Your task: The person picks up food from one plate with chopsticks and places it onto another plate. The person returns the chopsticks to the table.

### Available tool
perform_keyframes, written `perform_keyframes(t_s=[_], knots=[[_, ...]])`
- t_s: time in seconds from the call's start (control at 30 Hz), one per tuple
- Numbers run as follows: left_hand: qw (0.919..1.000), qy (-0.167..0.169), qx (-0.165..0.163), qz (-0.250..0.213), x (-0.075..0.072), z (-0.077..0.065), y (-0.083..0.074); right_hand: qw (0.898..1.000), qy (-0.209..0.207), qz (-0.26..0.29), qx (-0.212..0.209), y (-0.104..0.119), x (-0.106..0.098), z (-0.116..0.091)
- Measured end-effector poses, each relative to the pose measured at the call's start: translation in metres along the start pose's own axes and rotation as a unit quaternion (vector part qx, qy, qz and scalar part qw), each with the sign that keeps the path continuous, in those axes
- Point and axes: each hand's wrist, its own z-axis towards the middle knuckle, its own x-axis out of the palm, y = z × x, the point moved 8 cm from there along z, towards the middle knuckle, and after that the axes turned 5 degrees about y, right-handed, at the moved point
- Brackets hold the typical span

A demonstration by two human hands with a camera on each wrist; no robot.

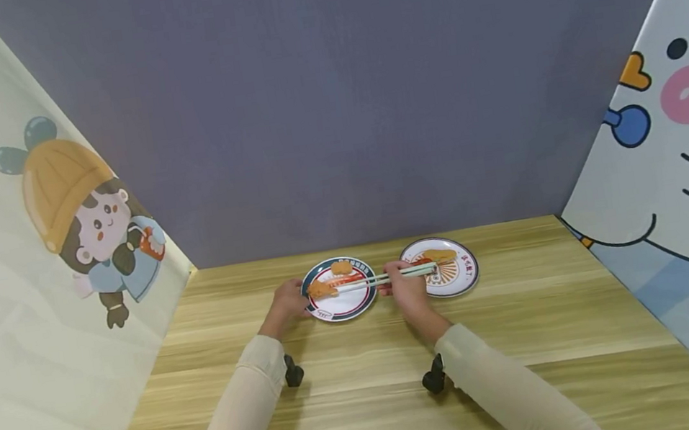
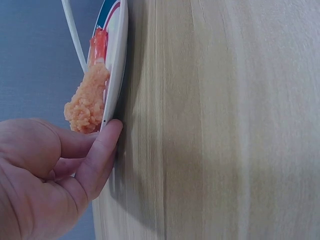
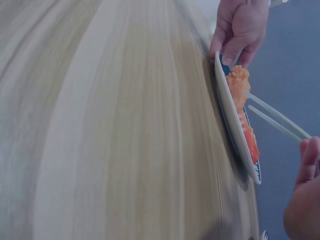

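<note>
A round plate [image 1: 344, 311] with a dark teal rim lies on the table at centre left. My left hand [image 1: 290, 299] pinches its left edge, a finger against the outside of the rim in the left wrist view. On the plate are a fried drumstick [image 2: 87, 100], a red-and-white piece [image 2: 100, 45] and a nugget-like piece [image 1: 341, 268]. My right hand [image 1: 407, 290] holds a pair of pale chopsticks [image 3: 280, 120]. Their tips, slightly apart, reach the drumstick; whether they grip it I cannot tell.
Behind my right hand is a second plate [image 1: 470, 267], white with a sunburst print, bearing a yellowish fried piece [image 1: 440, 255] and something red. A grey-purple panel [image 1: 355, 97] stands behind the wooden table [image 1: 371, 415], with printed panels at both sides.
</note>
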Motion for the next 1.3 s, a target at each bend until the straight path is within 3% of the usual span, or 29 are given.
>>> perform_keyframes(t_s=[0.17, 0.4, 0.63, 0.87, 1.13, 1.3], knots=[[0.9999, -0.002, 0.004, 0.010, -0.001, 0.000, -0.001, 1.000, 0.002, 0.002, -0.003, -0.004, 0.003, 0.001], [0.9998, 0.005, -0.009, -0.016, 0.003, -0.002, 0.002, 1.000, -0.003, 0.001, 0.004, -0.011, 0.005, 0.003], [0.9998, 0.001, 0.012, -0.018, 0.003, -0.005, 0.000, 1.000, -0.007, -0.006, 0.000, -0.009, 0.009, 0.000], [0.9972, 0.019, 0.013, -0.071, 0.005, -0.004, 0.003, 1.000, -0.008, -0.014, 0.002, -0.012, 0.012, -0.003], [0.9894, 0.046, 0.007, -0.138, 0.009, -0.003, 0.008, 1.000, 0.002, 0.023, -0.021, -0.009, 0.020, -0.004], [0.9840, 0.063, 0.011, -0.167, 0.010, -0.002, 0.009, 1.000, -0.011, 0.000, -0.028, -0.007, 0.016, -0.003]])
